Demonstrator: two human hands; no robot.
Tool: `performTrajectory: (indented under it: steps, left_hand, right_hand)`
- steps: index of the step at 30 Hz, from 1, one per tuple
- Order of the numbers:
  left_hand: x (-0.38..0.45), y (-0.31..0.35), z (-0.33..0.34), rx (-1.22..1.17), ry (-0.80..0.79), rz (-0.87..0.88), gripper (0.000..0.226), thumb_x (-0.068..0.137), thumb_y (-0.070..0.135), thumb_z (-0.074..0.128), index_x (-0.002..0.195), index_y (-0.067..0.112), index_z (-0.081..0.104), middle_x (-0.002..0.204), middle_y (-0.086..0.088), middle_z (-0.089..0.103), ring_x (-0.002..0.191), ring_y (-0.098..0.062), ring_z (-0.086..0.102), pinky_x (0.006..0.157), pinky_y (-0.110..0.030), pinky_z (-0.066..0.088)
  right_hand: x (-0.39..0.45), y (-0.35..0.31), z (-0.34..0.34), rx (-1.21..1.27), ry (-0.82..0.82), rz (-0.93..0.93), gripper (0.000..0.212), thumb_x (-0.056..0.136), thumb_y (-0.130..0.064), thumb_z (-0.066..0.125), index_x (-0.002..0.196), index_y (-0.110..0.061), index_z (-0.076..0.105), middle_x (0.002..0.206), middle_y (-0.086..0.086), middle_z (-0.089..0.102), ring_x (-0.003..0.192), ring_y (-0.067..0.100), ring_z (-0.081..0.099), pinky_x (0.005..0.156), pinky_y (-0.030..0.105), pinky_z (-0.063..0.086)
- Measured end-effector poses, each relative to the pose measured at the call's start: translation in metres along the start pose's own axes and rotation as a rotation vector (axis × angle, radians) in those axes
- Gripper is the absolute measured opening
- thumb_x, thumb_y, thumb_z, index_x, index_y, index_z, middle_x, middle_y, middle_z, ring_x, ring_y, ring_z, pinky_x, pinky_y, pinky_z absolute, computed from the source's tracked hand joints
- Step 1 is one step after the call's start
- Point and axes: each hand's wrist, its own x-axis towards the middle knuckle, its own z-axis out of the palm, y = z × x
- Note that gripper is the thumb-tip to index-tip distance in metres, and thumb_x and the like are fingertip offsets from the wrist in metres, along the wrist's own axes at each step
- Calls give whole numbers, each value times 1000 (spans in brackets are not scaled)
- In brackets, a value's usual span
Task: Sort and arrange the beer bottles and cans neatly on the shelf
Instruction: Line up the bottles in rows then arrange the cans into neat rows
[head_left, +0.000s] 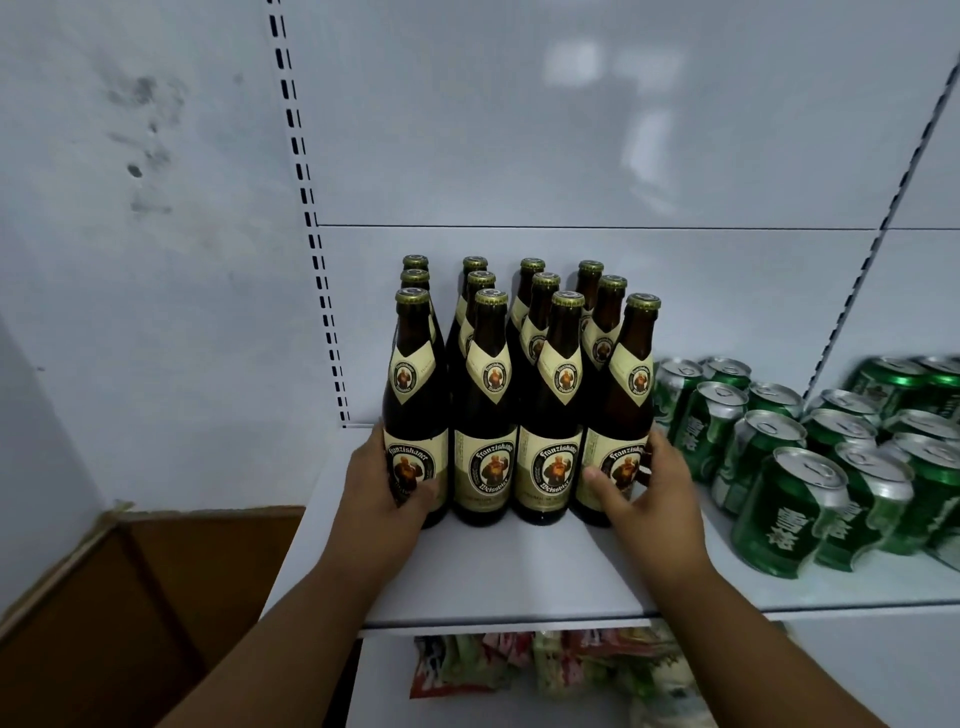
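A left hand (387, 480) grips the block's end bottle (415, 415) while the right hand (641, 480) curls round the opposite end bottle (621, 415) on the shelf (493, 571); squeezing evenly inward between the fingers should square the front row, green cans (784, 512) standing just beyond the right fingers.

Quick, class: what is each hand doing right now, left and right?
Left hand: grips the front-left bottle, fingers curled round it.
Right hand: grips the front-right bottle.
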Motion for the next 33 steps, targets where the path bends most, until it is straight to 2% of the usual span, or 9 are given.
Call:
performTrajectory:
  steps: [3, 6, 8, 10, 14, 18, 22, 25, 33]
  left_hand:
    - [-7, 0, 2, 69, 185, -53, 81, 83, 14, 75, 150, 22, 30, 136, 6, 42, 122, -9, 47, 100, -26, 41]
    - [-27, 11, 13, 82, 362, 24, 56, 83, 12, 75, 130, 17, 47, 118, 5, 48, 104, -5, 52, 86, -16, 45]
    - [-43, 19, 25, 29, 290, 14, 41, 85, 10, 72, 118, 23, 52, 106, 10, 54, 97, 2, 55, 79, -12, 49]
    - [-53, 18, 40, -7, 128, -35, 37, 88, 10, 69, 116, 28, 54, 106, 13, 59, 97, 5, 56, 85, -18, 50]
    - [-57, 15, 58, -17, -53, -111, 32, 91, 20, 66, 118, 33, 56, 113, 19, 61, 105, 3, 57, 92, -22, 49]
    - [-43, 19, 55, -32, -80, -115, 25, 92, 18, 65, 105, 36, 55, 102, 13, 64, 94, 2, 59, 84, -16, 49]
    - [-39, 17, 51, -48, -89, -93, 26, 92, 16, 64, 96, 39, 55, 95, 13, 65, 86, 6, 59, 75, -8, 47]
    - [-39, 13, 50, -68, -105, -86, 25, 92, 15, 63, 97, 38, 55, 95, 12, 66, 86, 6, 59, 74, -7, 46]
    - [-42, 10, 49, -74, -112, -45, 29, 90, 11, 65, 99, 37, 55, 97, 9, 66, 87, 3, 60, 76, -7, 46]
  right_hand:
    - [-13, -4, -3, -116, 213, -55, 67, 80, -40, 75, 135, -11, 48, 125, 8, 50, 118, 25, 48, 98, 45, 45]
    - [-27, -20, 4, -130, 182, -306, 32, 87, -26, 68, 113, -10, 59, 107, 0, 52, 103, 19, 51, 88, 33, 44]
    - [-33, -37, 13, -115, 44, -469, 26, 87, -21, 63, 111, -12, 61, 106, -2, 56, 100, 10, 51, 86, 28, 44]
    - [-31, -61, 16, -111, -67, -615, 24, 91, -18, 59, 113, -10, 64, 111, 0, 58, 102, 10, 54, 87, 26, 47]
    - [2, -136, 4, -202, -83, -801, 23, 95, -15, 57, 115, -7, 64, 119, 5, 57, 94, 17, 60, 75, 30, 53]
    - [41, -197, -4, -480, -52, -767, 29, 97, -19, 52, 124, -9, 57, 128, 10, 49, 87, 31, 62, 69, 40, 54]
    - [69, -213, -4, -695, -193, -623, 24, 99, -22, 46, 115, -10, 60, 109, 11, 58, 95, 31, 59, 69, 32, 42]
    - [77, -214, -4, -689, -301, -548, 21, 96, -15, 50, 110, -11, 64, 103, 8, 67, 96, 27, 60, 69, 30, 42]
    - [80, -218, -3, -675, -307, -527, 22, 92, -17, 54, 109, -9, 66, 106, 8, 67, 99, 28, 60, 82, 36, 51]
